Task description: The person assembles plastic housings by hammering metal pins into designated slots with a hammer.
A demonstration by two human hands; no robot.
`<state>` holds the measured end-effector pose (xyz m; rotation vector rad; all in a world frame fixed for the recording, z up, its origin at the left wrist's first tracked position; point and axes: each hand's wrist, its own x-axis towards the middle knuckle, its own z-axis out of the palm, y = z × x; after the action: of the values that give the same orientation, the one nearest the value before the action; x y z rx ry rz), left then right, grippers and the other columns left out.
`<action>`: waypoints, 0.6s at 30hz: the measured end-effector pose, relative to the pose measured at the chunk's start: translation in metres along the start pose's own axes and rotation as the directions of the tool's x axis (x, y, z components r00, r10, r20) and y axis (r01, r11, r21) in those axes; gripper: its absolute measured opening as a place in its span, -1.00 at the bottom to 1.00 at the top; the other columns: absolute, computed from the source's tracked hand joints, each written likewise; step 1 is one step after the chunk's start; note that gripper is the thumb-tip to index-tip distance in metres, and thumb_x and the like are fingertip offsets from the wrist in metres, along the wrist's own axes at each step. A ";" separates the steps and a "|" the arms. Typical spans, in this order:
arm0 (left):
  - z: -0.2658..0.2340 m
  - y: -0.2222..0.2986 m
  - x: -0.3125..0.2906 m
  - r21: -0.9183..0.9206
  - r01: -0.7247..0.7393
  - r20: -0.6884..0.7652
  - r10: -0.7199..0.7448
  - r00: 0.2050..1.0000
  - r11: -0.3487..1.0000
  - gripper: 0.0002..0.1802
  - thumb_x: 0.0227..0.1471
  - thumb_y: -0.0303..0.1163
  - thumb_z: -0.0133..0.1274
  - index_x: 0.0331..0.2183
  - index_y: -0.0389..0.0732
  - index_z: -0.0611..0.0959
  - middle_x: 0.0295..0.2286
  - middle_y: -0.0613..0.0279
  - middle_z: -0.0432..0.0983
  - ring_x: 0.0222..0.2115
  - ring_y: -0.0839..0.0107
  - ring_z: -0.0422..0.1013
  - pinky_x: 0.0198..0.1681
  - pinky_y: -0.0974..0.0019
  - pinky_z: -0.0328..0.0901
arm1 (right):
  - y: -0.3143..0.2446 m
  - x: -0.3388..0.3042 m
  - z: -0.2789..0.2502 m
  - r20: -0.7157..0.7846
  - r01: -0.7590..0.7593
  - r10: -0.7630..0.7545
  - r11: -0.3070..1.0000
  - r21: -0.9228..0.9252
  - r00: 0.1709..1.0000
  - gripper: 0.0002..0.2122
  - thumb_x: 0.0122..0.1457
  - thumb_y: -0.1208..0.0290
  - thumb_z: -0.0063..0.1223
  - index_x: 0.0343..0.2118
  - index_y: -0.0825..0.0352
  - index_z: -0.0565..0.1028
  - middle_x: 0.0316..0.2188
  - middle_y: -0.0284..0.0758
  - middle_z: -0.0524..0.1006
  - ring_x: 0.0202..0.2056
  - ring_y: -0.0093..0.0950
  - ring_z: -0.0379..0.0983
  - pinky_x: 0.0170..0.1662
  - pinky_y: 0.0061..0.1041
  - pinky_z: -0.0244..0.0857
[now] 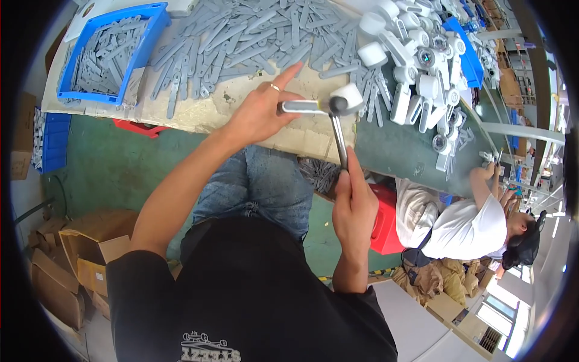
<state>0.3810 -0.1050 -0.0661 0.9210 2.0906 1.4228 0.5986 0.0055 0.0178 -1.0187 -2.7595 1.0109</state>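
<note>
My left hand (260, 113) is over the front part of the worktable, index finger stretched out and a ring on one finger. Its thumb and lower fingers close on a white-and-grey handled part (301, 107), lying sideways. My right hand (356, 208) is wrapped round the metal shaft of a hammer (339, 140), which points away from me. The dark hammer head meets the right end of the part and hides some of it. A white rounded piece (347, 95) shows just behind the head; whether it belongs to the part or the hammer, I cannot tell.
Loose grey strips (241, 36) are heaped across the table's back. At left stands a blue crate (114, 54) of strips. White round-headed handled units (422, 66) pile up at right. A co-worker in a white shirt (464, 226) sits beyond a red stool (386, 220). Cardboard boxes (96, 241) stand lower left.
</note>
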 end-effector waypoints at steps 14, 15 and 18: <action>0.003 -0.008 0.000 0.079 -0.207 -0.047 0.211 0.976 0.975 0.04 0.00 -0.46 0.28 0.39 -0.08 0.07 -0.20 0.24 0.69 -0.12 0.02 0.44 0.06 0.09 0.34 | 0.014 0.014 0.018 -0.109 0.164 -0.163 0.987 -0.003 0.981 -0.61 0.39 0.44 -0.08 0.26 0.26 0.38 -0.37 0.02 0.58 -0.39 -0.04 0.55 -0.32 -0.16 0.39; 0.003 -0.009 -0.001 0.119 -0.247 -0.049 0.254 0.966 0.962 0.08 -0.01 -0.45 0.30 0.40 -0.09 0.03 -0.19 0.23 0.69 -0.10 0.00 0.43 0.10 0.08 0.31 | 0.013 0.014 0.017 -0.079 0.120 -0.119 0.993 0.002 0.990 -0.61 0.39 0.44 -0.08 0.27 0.26 0.38 -0.39 0.02 0.58 -0.40 -0.05 0.55 -0.32 -0.17 0.38; 0.019 -0.006 0.003 0.207 -0.319 -0.150 0.352 0.924 0.925 0.24 -0.07 -0.45 0.36 0.42 -0.12 -0.11 -0.17 0.18 0.68 0.02 0.03 0.40 0.18 0.10 0.26 | 0.016 0.006 0.019 -0.048 0.088 -0.086 0.996 0.030 0.995 -0.60 0.38 0.45 -0.07 0.27 0.25 0.38 -0.41 0.02 0.57 -0.42 -0.08 0.54 -0.33 -0.23 0.38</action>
<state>0.3905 -0.0917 -0.0787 1.3204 2.3106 1.5560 0.5986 0.0074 -0.0082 -0.8976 -2.7151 1.0021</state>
